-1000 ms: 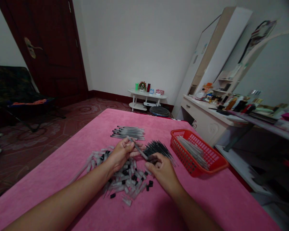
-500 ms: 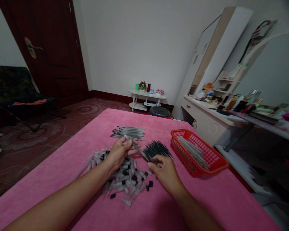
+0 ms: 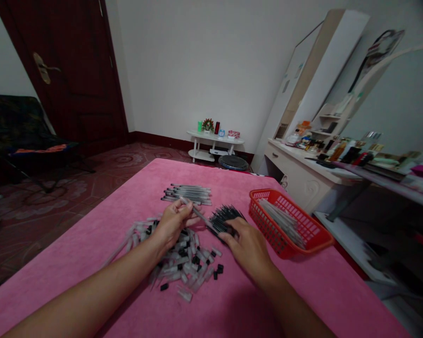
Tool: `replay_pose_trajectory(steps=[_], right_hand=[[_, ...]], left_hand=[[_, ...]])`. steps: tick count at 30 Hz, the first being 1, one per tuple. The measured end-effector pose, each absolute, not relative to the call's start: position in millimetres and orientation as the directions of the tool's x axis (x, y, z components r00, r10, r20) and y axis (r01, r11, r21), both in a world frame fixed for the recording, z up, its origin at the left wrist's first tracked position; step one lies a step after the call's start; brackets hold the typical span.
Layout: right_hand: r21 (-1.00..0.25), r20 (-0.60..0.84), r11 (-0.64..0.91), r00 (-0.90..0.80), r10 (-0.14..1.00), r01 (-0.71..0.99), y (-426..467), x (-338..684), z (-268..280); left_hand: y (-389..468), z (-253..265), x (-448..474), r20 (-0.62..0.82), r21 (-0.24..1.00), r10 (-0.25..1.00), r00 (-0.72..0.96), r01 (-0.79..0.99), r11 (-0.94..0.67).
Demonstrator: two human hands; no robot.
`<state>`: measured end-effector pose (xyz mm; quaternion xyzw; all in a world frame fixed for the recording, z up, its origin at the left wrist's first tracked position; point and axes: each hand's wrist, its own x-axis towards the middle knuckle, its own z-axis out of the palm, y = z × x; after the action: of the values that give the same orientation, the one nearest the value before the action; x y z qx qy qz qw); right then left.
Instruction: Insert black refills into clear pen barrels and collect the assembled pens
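My left hand (image 3: 176,221) pinches a clear pen (image 3: 199,214) near its capped upper end, and the pen slants down to the right. My right hand (image 3: 246,241) is at the near edge of a pile of black-tipped pen refills (image 3: 221,215). Its thumb and index finger are apart, with dark refills showing between them; whether it touches one is hard to see. Below my left hand spreads a heap of clear pen caps and small black plugs (image 3: 186,267). Beyond that hand lies a row of assembled pens (image 3: 190,191).
A red plastic basket (image 3: 324,238) holding clear pen barrels (image 3: 285,220) stands right of the refills. Everything lies on a pink cloth-covered table (image 3: 134,188). A dressing table (image 3: 296,164) with bottles is at the right, a low white stand (image 3: 200,154) behind.
My right hand has left the lower end of the pen and opened over the refill pile, moving slightly up and right. My left hand keeps the pen nearly in place.
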<state>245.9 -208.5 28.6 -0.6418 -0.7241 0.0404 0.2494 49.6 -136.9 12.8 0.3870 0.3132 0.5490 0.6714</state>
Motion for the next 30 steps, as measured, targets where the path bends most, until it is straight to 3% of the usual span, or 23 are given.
replay_pose_trajectory(steps=[4, 10, 17, 21, 30], right_hand=[[-0.389, 0.264, 0.257, -0.160, 0.951, 0.885, -216.0, 233.3, 35.6], [-0.208, 0.191, 0.169, -0.130, 0.973, 0.963, -217.9, 261.3, 73.6], [-0.105, 0.284, -0.158, 0.182, 0.941, 0.982, -212.4, 326.6, 107.1], [-0.070, 0.267, -0.320, 0.327, 0.907, 0.945, -210.3, 355.0, 109.6], [-0.076, 0.243, -0.373, 0.380, 0.892, 0.925, -208.6, 374.2, 106.4]], left_hand=[[-144.4, 16.3, 56.1, -0.013, 0.881, 0.969, 0.245, -0.455, 0.127], [-119.2, 13.5, 34.8, 0.000, 0.863, 0.997, 0.078, -0.504, 0.039], [-106.4, 11.5, 24.9, -0.047, 0.829, 0.999, 0.020, -0.558, 0.050], [-108.7, 11.6, 27.2, -0.061, 0.832, 0.998, 0.029, -0.550, 0.067], [-107.6, 8.5, 28.0, -0.064, 0.834, 0.997, 0.041, -0.546, 0.076]])
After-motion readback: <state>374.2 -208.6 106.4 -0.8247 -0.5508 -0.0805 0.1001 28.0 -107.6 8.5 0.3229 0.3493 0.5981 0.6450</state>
